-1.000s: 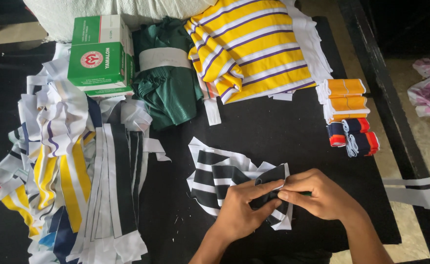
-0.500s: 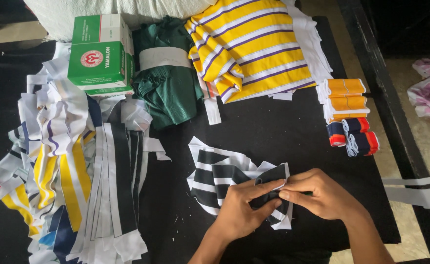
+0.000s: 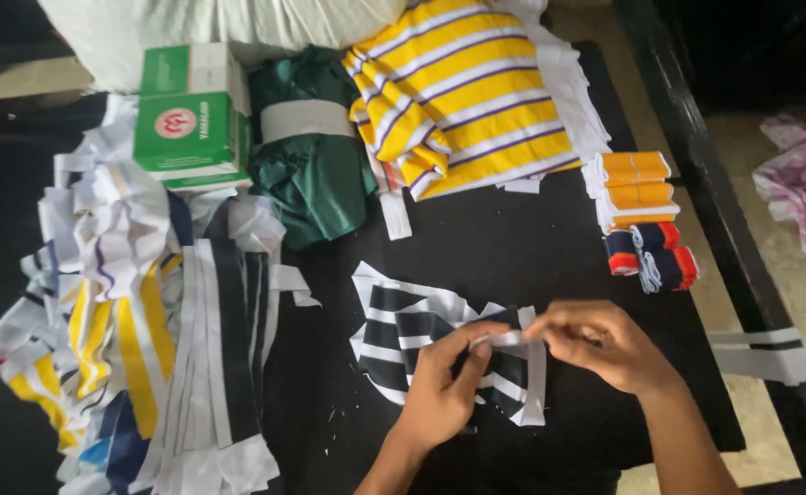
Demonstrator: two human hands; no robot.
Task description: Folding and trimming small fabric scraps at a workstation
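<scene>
- Both hands meet at the near centre of the black tabletop [image 3: 513, 247]; we note the left hand [image 3: 444, 390] and the right hand [image 3: 600, 344] close together, fingertips almost touching.
- Between them we see a narrow white strip [image 3: 504, 339], pinched at one end by the left fingers and at the other by the right fingers; both hands are closed on it.
- Under the hands lies a black-and-white striped cloth piece [image 3: 403, 335], flat on the tabletop, its right edge beneath the strip. We cannot tell whether the strip is attached to this piece.
- At the far centre we record a folded yellow striped garment [image 3: 476, 101] with purple and white lines.
- Just left of it sits a bundled green cloth [image 3: 311, 174] wrapped by a white band.
- Further left, at the far edge, stands a green and white carton [image 3: 192, 124], touching the green cloth.
- Along the left side we find a loose heap of striped offcuts [image 3: 137, 321] in white, yellow, black and blue, well apart from the hands.
- At the right edge we log small folded bundles [image 3: 641, 215]: orange ones farther, navy and red ones nearer.
- On the floor to the far right lies a pink patterned rag [image 3: 801, 188].
</scene>
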